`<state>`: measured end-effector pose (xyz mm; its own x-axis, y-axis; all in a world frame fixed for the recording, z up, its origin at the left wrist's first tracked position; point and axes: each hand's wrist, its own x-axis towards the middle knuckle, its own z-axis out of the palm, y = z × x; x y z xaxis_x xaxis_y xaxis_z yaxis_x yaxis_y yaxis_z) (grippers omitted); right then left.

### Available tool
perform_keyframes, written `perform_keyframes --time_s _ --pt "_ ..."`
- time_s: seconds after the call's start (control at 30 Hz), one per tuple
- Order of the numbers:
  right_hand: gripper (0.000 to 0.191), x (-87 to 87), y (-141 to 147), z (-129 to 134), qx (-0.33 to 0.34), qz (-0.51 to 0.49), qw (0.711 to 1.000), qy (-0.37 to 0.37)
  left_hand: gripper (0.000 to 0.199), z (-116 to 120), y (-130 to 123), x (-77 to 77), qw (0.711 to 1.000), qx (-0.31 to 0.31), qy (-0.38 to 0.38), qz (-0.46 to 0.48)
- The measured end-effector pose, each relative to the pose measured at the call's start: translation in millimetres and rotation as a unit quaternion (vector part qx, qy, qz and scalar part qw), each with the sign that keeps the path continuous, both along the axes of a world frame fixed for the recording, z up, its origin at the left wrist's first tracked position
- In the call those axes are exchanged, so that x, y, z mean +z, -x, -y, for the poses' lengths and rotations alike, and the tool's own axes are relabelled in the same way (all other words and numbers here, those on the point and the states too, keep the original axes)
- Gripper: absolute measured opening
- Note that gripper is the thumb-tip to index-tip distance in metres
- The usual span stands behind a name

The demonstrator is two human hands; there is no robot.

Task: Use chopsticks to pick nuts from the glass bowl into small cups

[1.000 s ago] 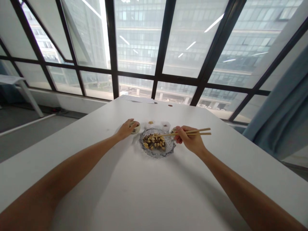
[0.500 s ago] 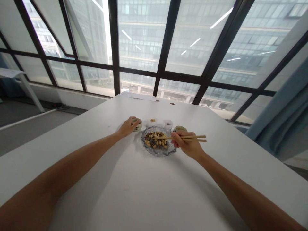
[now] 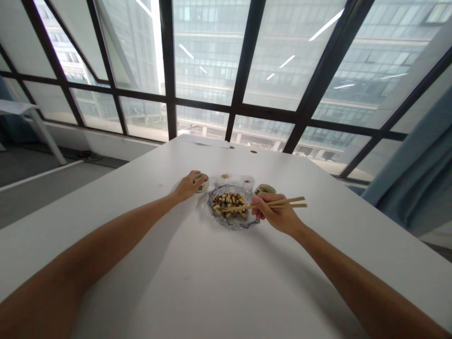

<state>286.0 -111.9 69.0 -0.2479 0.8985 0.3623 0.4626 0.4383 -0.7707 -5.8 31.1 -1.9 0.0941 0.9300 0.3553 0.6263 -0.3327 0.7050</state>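
Note:
My right hand (image 3: 277, 214) is closed around a pair of wooden chopsticks (image 3: 289, 203). Their tips reach into a clear, scalloped glass bowl (image 3: 239, 226). In the bowl lies a mix of pale nuts and dark seeds (image 3: 231, 201), too small to name exactly. At the bowl's left, my left hand (image 3: 188, 186) is wrapped round a small cream cup (image 3: 203, 183) with dark characters on its side. A matching cup (image 3: 266, 189) stands just behind my right hand, which partly hides it. Whether the chopstick tips pinch a piece is unclear.
Behind the bowl stand two small white cups, the left one (image 3: 225, 178) with something yellowish inside, the right one (image 3: 247, 181) with something dark. White papers (image 3: 205, 141) lie at the far edge of the white table (image 3: 219, 287). A blue curtain (image 3: 406, 174) hangs at the right.
The chopstick tips have dipped slightly lower toward the front of the nuts, and their back ends have spread a little. My left hand stays on its cup.

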Motion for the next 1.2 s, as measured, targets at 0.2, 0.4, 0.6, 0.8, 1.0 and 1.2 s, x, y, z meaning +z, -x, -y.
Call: perform_keyframes --time_s 0.2,0.4,0.6,0.8,1.0,1.2 --pt "0.054 -2.6 5 -2 -0.001 -0.057 0.998 0.023 0.06 0 0 -0.1 1.0 -0.001 0.003 0.009" --pt "0.053 -2.9 7 2 -0.001 -0.043 0.999 0.006 0.056 0 0 -0.1 1.0 0.001 -0.005 0.015" --pt "0.054 -3.7 1 0 -0.019 -0.026 0.999 -0.033 0.058 0 1 -0.7 1.0 0.004 -0.005 0.006" --pt "0.058 2.4 -2 -2 -0.023 -0.004 0.998 -0.067 0.055 1 1 0.1 1.0 0.003 -0.006 0.006" --pt "0.056 5.6 0 0 -0.011 0.014 0.998 -0.058 0.055 1 1 0.5 1.0 0.001 -0.009 0.007" --pt "0.057 4.1 -3 -1 -0.019 0.019 0.997 -0.079 0.055 1 2 0.2 1.0 -0.001 -0.001 0.012"
